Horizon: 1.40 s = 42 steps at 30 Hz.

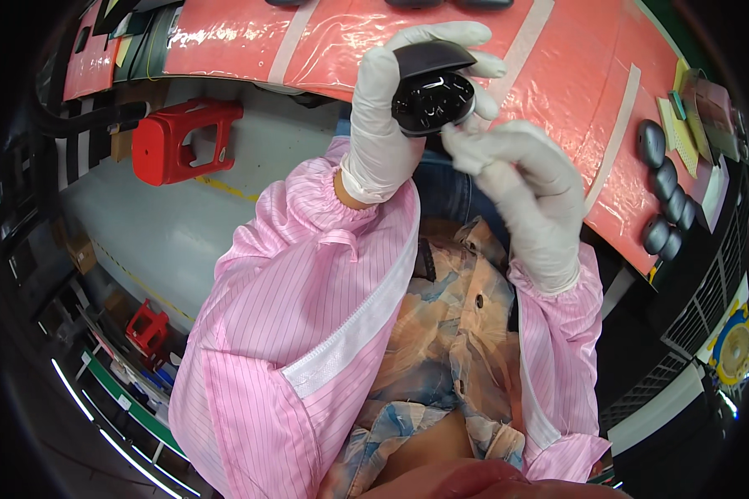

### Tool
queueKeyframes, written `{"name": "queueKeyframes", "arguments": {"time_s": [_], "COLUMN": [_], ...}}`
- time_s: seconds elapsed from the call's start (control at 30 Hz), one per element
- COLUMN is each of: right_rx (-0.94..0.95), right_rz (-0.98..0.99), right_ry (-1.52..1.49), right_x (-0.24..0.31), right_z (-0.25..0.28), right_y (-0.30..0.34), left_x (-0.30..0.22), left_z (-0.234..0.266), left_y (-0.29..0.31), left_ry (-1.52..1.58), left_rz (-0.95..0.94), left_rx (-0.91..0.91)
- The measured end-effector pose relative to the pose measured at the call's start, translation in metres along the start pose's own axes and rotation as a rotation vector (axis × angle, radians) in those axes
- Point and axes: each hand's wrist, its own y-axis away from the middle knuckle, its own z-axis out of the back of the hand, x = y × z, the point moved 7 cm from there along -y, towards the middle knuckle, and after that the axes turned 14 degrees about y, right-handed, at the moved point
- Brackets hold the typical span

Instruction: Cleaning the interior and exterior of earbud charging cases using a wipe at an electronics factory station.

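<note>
A small rounded black clamshell case (433, 101), its lid raised and its inside glossy, is gripped in my white-gloved left hand (380, 125). The fingers of that hand wrap behind the case, above the near edge of the table. My right hand (534, 187), also gloved in white, is closed in a pinch with its fingertips at the case's lower right rim. Something white is bunched at those fingertips; whether it is a cloth or loose glove material I cannot make out.
A red-covered table (241, 41) with pale tape strips spans the far side. Several dark rounded cases (651, 143) lie at its right end, near yellow pads (681, 137) and a clear box (711, 108). A red stool (183, 141) stands on the grey floor at left.
</note>
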Motion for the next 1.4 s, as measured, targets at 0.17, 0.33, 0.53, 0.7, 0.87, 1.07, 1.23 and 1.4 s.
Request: {"name": "queueKeyframes", "arguments": {"time_s": [0.17,0.33,0.53,0.7,0.87,1.07,1.23,1.4], "right_rx": [-0.16,-0.067,0.112,-0.241,-0.257,-0.361,-0.396,-0.429], "right_rz": [0.01,0.437,0.005,0.239,0.553,0.259,0.277,0.384], "right_ry": [-0.028,0.622,0.561,0.186,0.979,0.691,0.539,0.606], "right_x": [-0.002,0.029,0.018,0.016,0.033,0.0,-0.004,0.021], "right_z": [0.012,-0.01,-0.011,0.005,-0.011,0.028,0.025,-0.013], "right_y": [-0.001,-0.016,-0.031,-0.022,-0.012,0.002,-0.004,-0.009], "left_x": [0.002,0.003,-0.029,-0.015,0.005,0.009,0.01,0.024], "left_z": [0.004,-0.004,-0.015,-0.009,0.006,0.011,-0.009,0.002], "left_y": [0.003,-0.002,0.01,-0.007,0.004,0.002,-0.004,-0.005], "left_ry": [-0.073,-0.084,-0.621,-0.196,0.345,0.438,0.473,0.137], "left_rz": [0.029,-0.234,-0.364,-0.159,0.113,0.22,0.171,0.105], "left_rx": [0.015,-0.123,-0.009,-0.164,-0.32,-0.384,-0.088,-0.378]}}
